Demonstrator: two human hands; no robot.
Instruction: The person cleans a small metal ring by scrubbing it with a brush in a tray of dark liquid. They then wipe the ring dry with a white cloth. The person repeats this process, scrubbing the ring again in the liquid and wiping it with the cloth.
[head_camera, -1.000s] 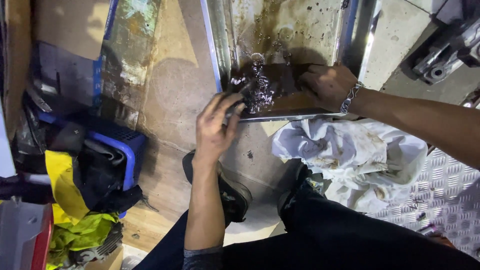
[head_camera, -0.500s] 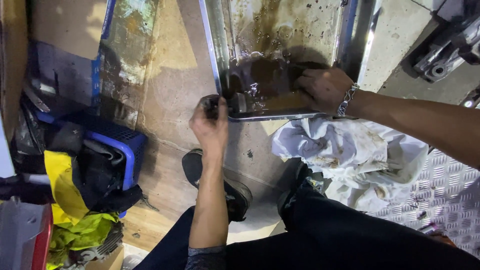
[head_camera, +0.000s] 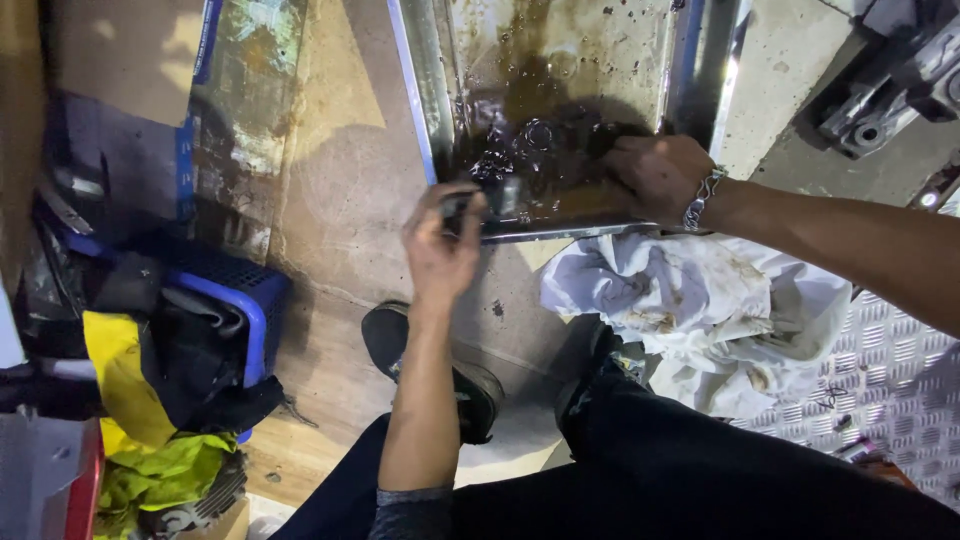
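A shiny metal tray (head_camera: 433, 90) lies on the floor with dark brown oily liquid (head_camera: 540, 150) pooled at its near end. My left hand (head_camera: 440, 250) is at the tray's near-left corner, fingers closed on a small dark metal part (head_camera: 462, 208) held at the liquid's edge. My right hand (head_camera: 660, 175), with a metal bracelet on the wrist, rests in the liquid at the near-right side; whether it grips anything is hidden by the liquid.
A stained white rag (head_camera: 690, 305) lies beside my right knee on a chequered metal plate (head_camera: 890, 380). A blue crate (head_camera: 235, 300) with dark and yellow cloths sits at left. Grey metal machine parts (head_camera: 880, 95) lie at top right. My black shoe (head_camera: 455, 385) is below the tray.
My left hand drew back to the tray's corner with the small part, then shifted slightly right and up. The splashing liquid has calmed. My right hand stayed in place.
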